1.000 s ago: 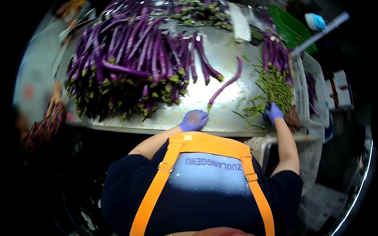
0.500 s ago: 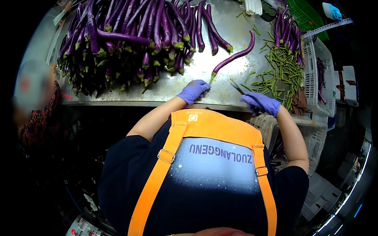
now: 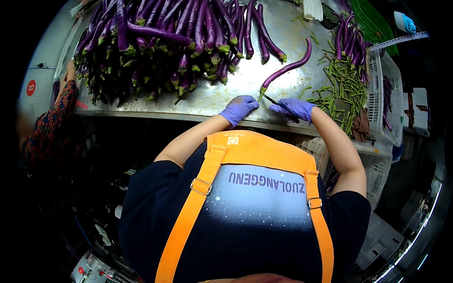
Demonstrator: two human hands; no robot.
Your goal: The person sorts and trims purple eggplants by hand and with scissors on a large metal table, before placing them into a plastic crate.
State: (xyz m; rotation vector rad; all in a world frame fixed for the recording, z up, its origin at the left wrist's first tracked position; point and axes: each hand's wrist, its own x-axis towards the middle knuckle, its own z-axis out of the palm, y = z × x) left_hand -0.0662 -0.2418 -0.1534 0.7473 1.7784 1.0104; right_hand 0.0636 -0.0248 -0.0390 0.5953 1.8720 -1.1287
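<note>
Beside crate (image 3: 374,94) — metal tabletop (image 3: 295,80), eggplants (image 3: 160,34)

At 1 o'clock, the grip of the dark slender tool (image 3: 272,100) is mostly covered by the right hand (image 3: 295,109); the contact between stem (image 3: 261,94) and left hand (image 3: 239,109) is too small to be told. The eggplant heap (image 3: 198,28) is cut off at 11 o'clock. At 9, the co-worker's lower body is swallowed by darkness beneath the patterned sleeve (image 3: 56,106).
</note>
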